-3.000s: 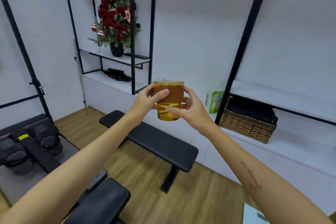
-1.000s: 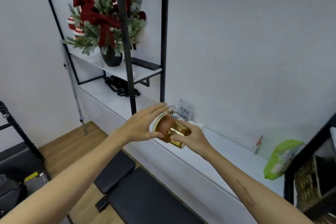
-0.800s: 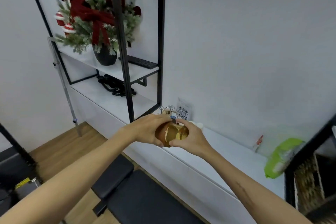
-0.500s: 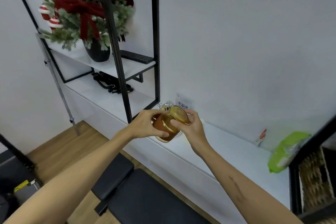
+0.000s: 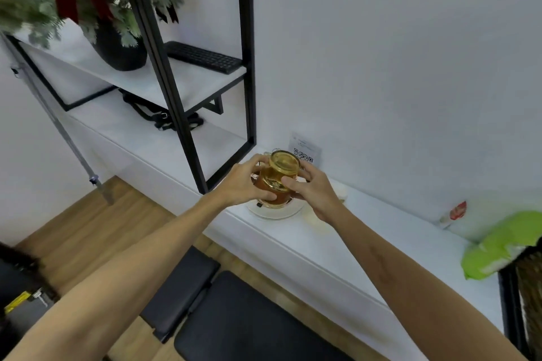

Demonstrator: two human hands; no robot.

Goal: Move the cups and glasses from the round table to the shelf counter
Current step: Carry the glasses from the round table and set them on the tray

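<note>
The amber glass (image 5: 280, 177) is upside down, base up, just above a white round stand (image 5: 274, 209) on the white worktop (image 5: 337, 246). The left hand (image 5: 245, 183) and the right hand (image 5: 312, 187) each have a curled grip round its sides. A QR card (image 5: 305, 151) leans on the wall behind; a green bag (image 5: 498, 246) lies well to the right

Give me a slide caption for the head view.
Both hands hold an upturned amber glass over a white tray on the counter.
</note>
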